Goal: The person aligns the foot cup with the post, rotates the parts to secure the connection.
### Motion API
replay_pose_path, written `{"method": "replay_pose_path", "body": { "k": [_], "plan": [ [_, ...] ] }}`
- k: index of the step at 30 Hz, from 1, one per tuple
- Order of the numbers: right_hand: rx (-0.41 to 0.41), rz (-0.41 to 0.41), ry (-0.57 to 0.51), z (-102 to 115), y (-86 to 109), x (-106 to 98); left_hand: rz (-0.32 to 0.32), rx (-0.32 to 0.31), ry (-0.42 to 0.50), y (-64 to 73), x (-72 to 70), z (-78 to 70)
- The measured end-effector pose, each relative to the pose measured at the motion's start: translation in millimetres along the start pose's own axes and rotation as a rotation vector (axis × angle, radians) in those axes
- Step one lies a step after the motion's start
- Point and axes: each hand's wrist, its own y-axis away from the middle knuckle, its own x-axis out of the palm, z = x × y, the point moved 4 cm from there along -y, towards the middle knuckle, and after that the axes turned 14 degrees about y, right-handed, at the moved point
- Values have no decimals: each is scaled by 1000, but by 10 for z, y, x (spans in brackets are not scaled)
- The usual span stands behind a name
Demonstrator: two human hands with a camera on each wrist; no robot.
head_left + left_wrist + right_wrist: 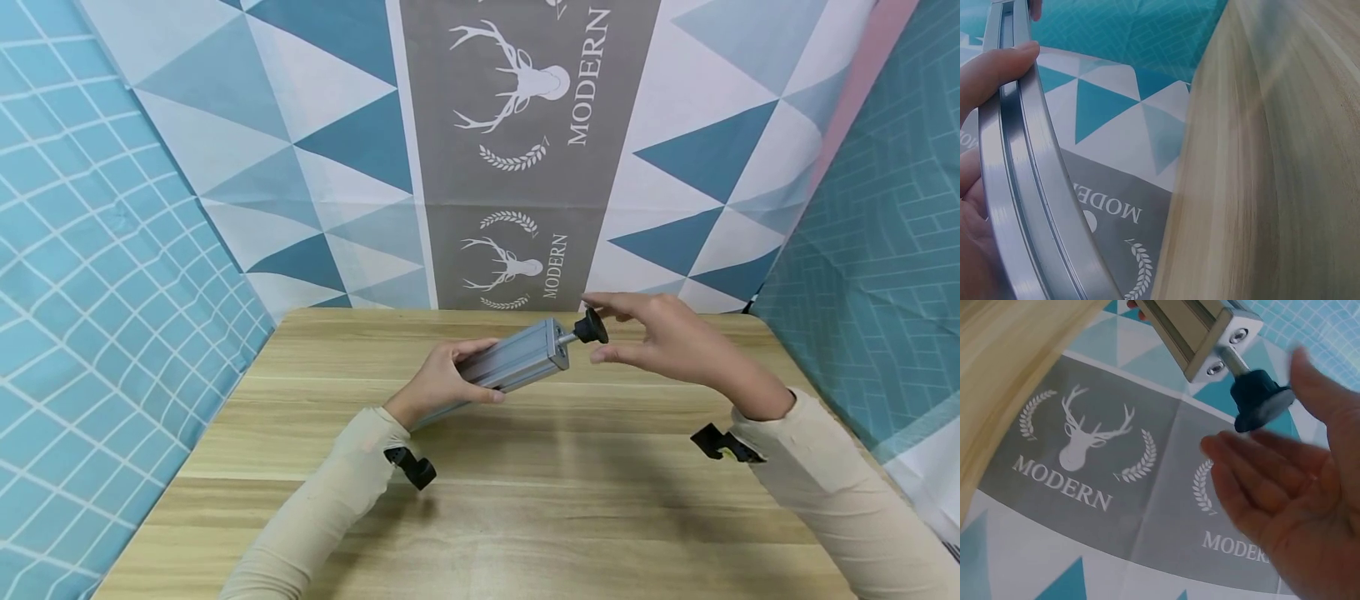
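Note:
My left hand [442,379] grips a silver aluminium extrusion profile [517,354], thumb on one side and fingers on the other. The grooved length of the profile [1022,162] runs down the left wrist view. From its end plate, fixed with screws, sticks a threaded stem carrying a black levelling foot [591,326]. Around that foot, my right hand [660,337] is spread with thumb and fingers apart. In the right wrist view the foot [1260,400] sits between the thumb and the relaxed fingers [1254,469], without being gripped.
A wooden table [510,517] lies under both hands. Behind it hangs a patterned cloth [517,183] with deer heads and triangles. Blue tiled-print cloths stand at the left [90,275] and right [885,250]. Each wrist wears a black camera mount.

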Motion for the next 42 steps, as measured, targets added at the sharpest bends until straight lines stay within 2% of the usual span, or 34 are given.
{"method": "replay_pose_path", "body": {
  "k": [5,10,12,17,20,23,27,31,34,37,42],
  "plan": [
    [-151,13,4,30,17,-28,-5,2,4,9,-10,-8],
    [-205,-30,17,54,11,-24,-7,-9,6,13,-9,-11],
    [-171,-45,13,48,8,-15,-6,-10,3,13,-7,-16],
    [29,-32,-18,1,-4,33,-4,-2,4,7,-4,-21],
    [97,-27,-23,-18,-9,50,-4,-2,6,1,0,-15],
    [91,-44,-9,-20,2,33,-3,-7,8,-5,5,-8],
    [11,-78,30,0,16,-31,-6,-16,10,-2,-1,0],
    [-84,-43,45,33,15,-63,-11,-25,12,4,-8,4],
    [-124,-22,34,53,10,-54,-7,-17,13,3,-3,0],
    [-90,-23,11,52,8,-28,-5,-14,16,3,5,1],
    [77,-10,-9,11,-5,40,-9,-21,13,2,14,15]
  ]
}}
